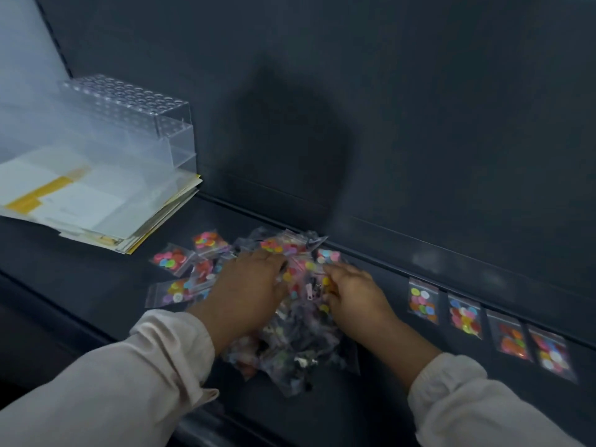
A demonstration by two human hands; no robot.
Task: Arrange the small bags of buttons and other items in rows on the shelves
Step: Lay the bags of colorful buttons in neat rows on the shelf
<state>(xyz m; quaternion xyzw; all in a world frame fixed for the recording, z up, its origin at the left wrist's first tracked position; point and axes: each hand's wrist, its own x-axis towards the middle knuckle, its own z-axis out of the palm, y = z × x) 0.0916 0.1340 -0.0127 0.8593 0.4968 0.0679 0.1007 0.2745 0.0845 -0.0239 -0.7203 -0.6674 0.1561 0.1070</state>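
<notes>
Found left hand (248, 285) and right hand (358, 295) dug into centre pile (300, 343), likely picking next bag. Cannot tell either grip. Noted row (466, 317) lower right.

Dark shelf (96, 285): stacked papers (96, 208) far left, a heap of button bags (300, 337) centre, four bags (466, 317) rowed right.

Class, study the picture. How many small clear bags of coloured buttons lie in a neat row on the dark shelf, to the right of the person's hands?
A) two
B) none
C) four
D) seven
C: four small clear bags of coloured buttons lie side by side on the dark shelf, to the right of the right hand and apart from the heap of mixed bags.
</notes>
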